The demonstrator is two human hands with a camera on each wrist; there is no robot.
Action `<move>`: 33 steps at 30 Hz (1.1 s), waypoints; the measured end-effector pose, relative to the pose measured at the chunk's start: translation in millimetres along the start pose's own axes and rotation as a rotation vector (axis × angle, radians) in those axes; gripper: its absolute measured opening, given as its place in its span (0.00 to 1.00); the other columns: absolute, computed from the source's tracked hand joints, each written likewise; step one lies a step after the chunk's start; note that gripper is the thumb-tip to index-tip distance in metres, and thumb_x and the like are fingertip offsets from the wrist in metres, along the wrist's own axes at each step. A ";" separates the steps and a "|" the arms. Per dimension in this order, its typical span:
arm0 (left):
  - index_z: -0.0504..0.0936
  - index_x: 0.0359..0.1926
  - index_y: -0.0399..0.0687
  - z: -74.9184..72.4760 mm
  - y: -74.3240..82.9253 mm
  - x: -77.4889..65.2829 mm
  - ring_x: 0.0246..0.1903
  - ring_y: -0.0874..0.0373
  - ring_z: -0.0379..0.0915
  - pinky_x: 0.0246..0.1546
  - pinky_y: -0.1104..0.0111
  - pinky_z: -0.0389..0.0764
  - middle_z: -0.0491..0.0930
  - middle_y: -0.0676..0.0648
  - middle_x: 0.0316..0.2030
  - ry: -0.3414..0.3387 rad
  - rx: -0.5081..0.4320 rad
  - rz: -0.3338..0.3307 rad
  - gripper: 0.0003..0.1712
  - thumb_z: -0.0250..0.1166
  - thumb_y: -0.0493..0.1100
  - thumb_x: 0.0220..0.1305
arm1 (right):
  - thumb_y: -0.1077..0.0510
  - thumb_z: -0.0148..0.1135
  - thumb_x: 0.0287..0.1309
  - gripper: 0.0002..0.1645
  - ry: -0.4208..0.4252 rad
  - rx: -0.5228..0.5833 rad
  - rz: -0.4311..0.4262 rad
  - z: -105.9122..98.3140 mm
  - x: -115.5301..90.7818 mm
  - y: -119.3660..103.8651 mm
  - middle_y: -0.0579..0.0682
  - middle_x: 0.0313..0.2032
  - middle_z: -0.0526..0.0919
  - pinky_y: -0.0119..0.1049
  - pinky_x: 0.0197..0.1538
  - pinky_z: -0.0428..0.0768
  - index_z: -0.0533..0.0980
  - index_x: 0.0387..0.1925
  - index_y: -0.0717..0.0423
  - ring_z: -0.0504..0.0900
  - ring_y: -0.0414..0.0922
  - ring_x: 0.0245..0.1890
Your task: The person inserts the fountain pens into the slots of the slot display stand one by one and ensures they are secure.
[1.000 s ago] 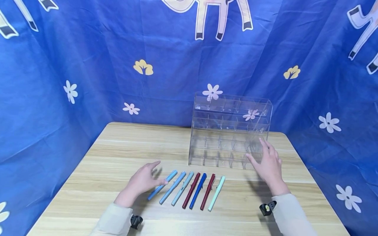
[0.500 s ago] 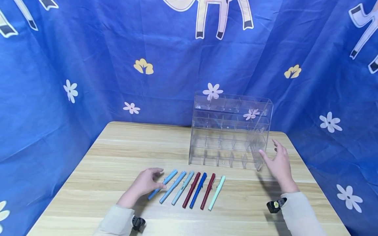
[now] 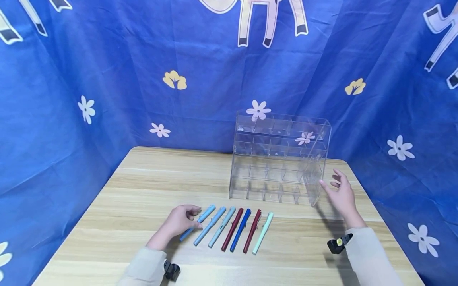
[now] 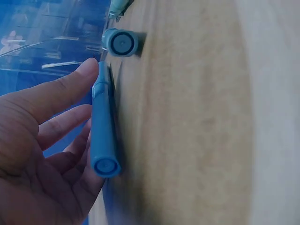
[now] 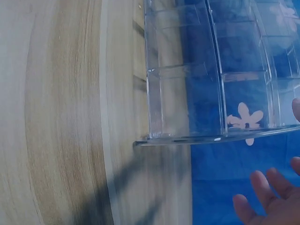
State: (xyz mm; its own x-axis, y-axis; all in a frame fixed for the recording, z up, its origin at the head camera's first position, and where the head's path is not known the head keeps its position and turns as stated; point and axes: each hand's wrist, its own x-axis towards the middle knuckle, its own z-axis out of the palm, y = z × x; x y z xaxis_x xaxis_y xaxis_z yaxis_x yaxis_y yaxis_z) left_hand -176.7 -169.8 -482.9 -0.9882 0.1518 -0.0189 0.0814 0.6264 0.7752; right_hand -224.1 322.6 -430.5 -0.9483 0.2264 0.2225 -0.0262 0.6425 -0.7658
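Note:
Several pens lie side by side on the wooden table. From the left come a blue pen point(image 3: 206, 214), two lighter blue ones, a dark red pen point(image 3: 232, 229), a deep blue pen point(image 3: 240, 230), another dark red one and a mint green pen point(image 3: 262, 233). My left hand point(image 3: 179, 220) is at the leftmost pen, thumb and bent fingers spread about it. In the left wrist view, the thumb tip overlaps the far part of this pen point(image 4: 104, 136). My right hand point(image 3: 342, 197) hovers beside the clear rack's right side, fingers relaxed and holding nothing.
A clear plastic rack point(image 3: 230, 174) with tiered compartments stands behind the pens at the table's back right. Its side panel point(image 5: 178, 140) shows edge-on in the right wrist view. A blue patterned curtain point(image 3: 118, 99) hangs around the table point(image 3: 125, 190).
My right hand has moved right, from in front of the rack to beyond its right side. My left fingers have bent and drawn in around the leftmost pen. The pens lie as before.

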 end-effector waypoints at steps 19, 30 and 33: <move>0.86 0.35 0.39 4.2 -2.9 9.8 0.26 0.61 0.72 0.30 0.68 0.77 0.78 0.52 0.24 -0.025 0.029 -0.019 0.16 0.75 0.30 0.40 | 0.54 0.55 0.67 0.37 -0.133 0.239 0.074 -3.0 13.8 12.8 0.71 0.59 0.67 0.33 0.42 0.81 0.54 0.69 0.66 0.72 0.21 0.35; 0.83 0.40 0.29 -14.9 -10.7 14.1 0.22 0.59 0.71 0.19 0.73 0.73 0.81 0.46 0.28 -0.211 -0.215 0.010 0.17 0.70 0.28 0.45 | 0.63 0.55 0.67 0.31 -0.169 0.363 0.061 2.7 18.2 13.7 0.74 0.58 0.66 0.42 0.42 0.83 0.58 0.66 0.70 0.77 0.27 0.37; 0.82 0.43 0.30 -20.2 -12.2 16.7 0.22 0.60 0.71 0.18 0.74 0.73 0.80 0.46 0.29 -0.263 -0.300 -0.053 0.17 0.69 0.30 0.49 | 0.63 0.54 0.67 0.30 -0.183 0.355 0.062 3.6 19.4 12.6 0.73 0.58 0.66 0.40 0.42 0.83 0.59 0.65 0.70 0.77 0.27 0.38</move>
State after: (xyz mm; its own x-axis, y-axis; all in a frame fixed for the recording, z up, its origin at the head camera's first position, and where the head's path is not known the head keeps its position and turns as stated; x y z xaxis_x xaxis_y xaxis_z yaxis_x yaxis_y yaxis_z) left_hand -196.8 -190.3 -479.9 -0.9201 0.3400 -0.1944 -0.0485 0.3936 0.9180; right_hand -243.9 332.4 -438.1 -0.9913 0.1023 0.0825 -0.0441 0.3319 -0.9423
